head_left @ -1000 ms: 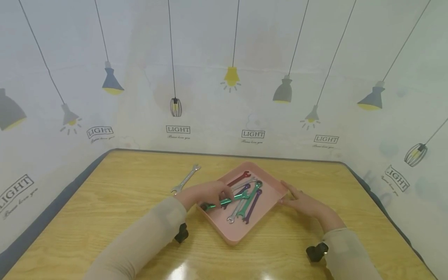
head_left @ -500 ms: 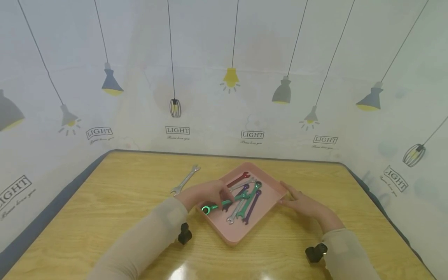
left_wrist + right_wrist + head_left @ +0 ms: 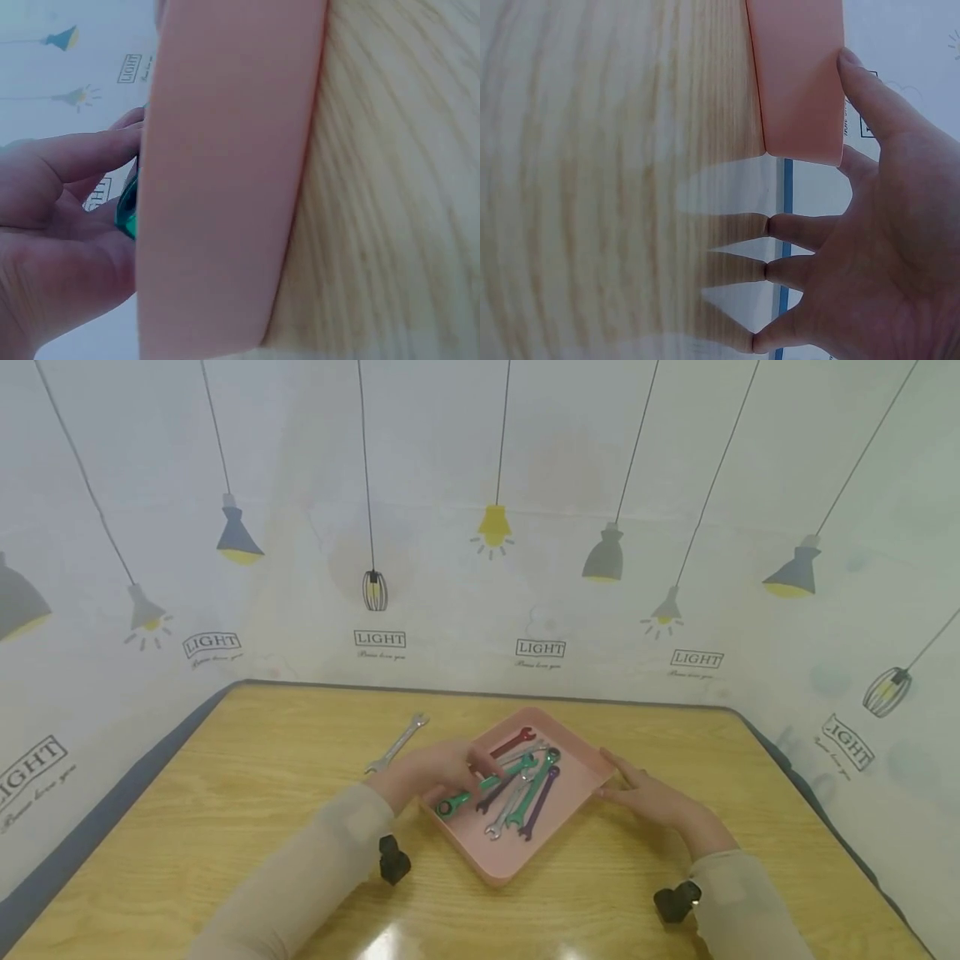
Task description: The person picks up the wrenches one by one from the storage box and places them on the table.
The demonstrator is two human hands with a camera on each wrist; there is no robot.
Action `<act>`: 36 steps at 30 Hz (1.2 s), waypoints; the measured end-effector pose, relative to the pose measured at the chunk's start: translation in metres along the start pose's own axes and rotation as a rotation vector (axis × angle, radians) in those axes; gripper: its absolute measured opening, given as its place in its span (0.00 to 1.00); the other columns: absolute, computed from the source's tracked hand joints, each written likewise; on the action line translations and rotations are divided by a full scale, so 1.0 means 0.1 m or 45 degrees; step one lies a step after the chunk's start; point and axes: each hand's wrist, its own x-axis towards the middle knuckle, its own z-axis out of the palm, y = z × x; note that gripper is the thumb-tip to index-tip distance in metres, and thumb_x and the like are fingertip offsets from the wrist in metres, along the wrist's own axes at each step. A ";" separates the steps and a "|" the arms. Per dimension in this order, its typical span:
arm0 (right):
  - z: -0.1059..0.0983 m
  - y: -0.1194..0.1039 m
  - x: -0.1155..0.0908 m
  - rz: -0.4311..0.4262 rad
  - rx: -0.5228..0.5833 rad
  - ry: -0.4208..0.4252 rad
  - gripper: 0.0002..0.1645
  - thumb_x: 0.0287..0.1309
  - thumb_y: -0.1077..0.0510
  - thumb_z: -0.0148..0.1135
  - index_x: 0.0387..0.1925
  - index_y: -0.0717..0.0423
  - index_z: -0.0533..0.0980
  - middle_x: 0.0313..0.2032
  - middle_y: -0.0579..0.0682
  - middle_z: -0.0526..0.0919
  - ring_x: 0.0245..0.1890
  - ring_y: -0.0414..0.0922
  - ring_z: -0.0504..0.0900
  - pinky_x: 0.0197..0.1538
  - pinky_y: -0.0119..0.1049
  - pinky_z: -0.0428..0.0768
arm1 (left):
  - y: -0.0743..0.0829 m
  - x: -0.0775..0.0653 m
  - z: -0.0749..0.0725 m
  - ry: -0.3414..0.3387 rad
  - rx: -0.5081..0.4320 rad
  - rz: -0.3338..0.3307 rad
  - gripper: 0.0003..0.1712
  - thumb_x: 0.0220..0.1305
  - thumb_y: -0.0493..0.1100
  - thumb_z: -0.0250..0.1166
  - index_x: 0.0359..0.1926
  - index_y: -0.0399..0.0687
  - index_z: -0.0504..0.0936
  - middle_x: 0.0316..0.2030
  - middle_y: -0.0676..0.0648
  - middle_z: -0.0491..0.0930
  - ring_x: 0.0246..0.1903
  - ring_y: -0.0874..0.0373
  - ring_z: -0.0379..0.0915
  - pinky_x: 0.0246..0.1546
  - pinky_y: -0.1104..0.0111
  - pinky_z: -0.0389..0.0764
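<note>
- Pink tray, rectangular, raised walls; set cornerwise on the wood-grain tabletop, one corner pointing to the near edge.
- Green combination wrench, inside the tray; ring end by the left corner, open end toward the middle.
- Left hand, above the tray's left corner; fingers bent over that wrench, thumb and forefinger parted. Whether they grip it cannot be told.
- Right hand, well apart from the left; fingers spread, touching the tray at its right corner.
- Second green wrench, mid-tray, ring end toward the far corner.
- Purple wrench, just beside it, on the right-corner side.
- Silver wrench, on its other side, open end toward the near corner.
- Red wrench, along the far left wall, partly hidden by the left hand.
- Silver open-end wrench, outside the tray, on the tabletop between its far edge and the left sleeve.
- White backdrop, printed with hanging lamps and "LIGHT", behind the tabletop's far edge.
</note>
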 end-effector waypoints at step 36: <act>0.00 0.00 -0.01 0.017 -0.005 -0.011 0.49 0.67 0.38 0.52 0.77 0.48 0.40 0.73 0.68 0.41 0.69 0.73 0.36 0.61 0.75 0.38 | -0.52 -0.51 -0.80 0.304 -0.797 -0.041 0.31 0.58 0.25 0.61 0.64 0.38 0.72 0.66 0.33 0.65 0.64 0.37 0.62 0.63 0.47 0.65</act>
